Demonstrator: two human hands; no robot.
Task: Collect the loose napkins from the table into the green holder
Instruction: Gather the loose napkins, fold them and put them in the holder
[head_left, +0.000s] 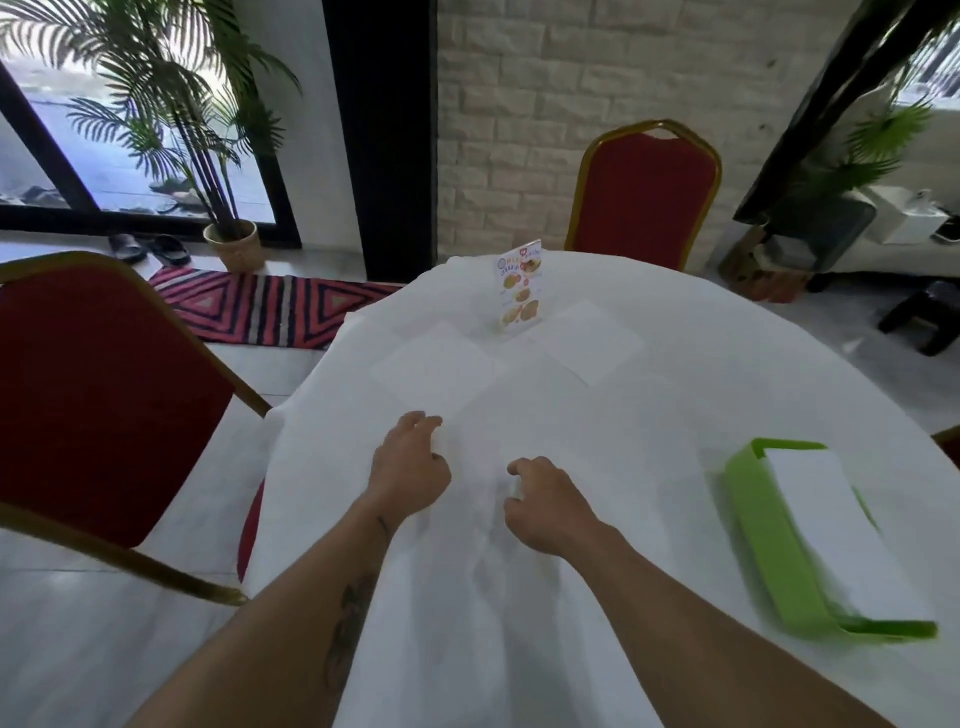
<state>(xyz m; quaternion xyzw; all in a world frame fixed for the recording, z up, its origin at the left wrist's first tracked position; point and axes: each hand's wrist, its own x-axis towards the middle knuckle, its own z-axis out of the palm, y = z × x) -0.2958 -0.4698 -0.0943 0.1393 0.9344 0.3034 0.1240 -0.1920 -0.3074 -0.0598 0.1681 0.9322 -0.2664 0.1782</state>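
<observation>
A round table (727, 364) under a white cloth carries flat white napkins. One napkin (434, 366) lies far left of centre, and another napkin (592, 340) lies right of the menu card. My left hand (410, 465) and my right hand (545, 506) rest near the front with fingers curled. Each pinches an edge of a pale napkin (483, 447) that lies between them and is hard to tell from the cloth. The green holder (753, 525) lies on the table at the right, with white napkins (831, 525) stacked inside.
An upright menu card (521, 283) stands at the table's far middle. Red chairs with gold frames stand at the left (98, 395) and at the far side (644, 192). A potted palm (231, 244) and a striped rug (260, 306) are on the floor beyond.
</observation>
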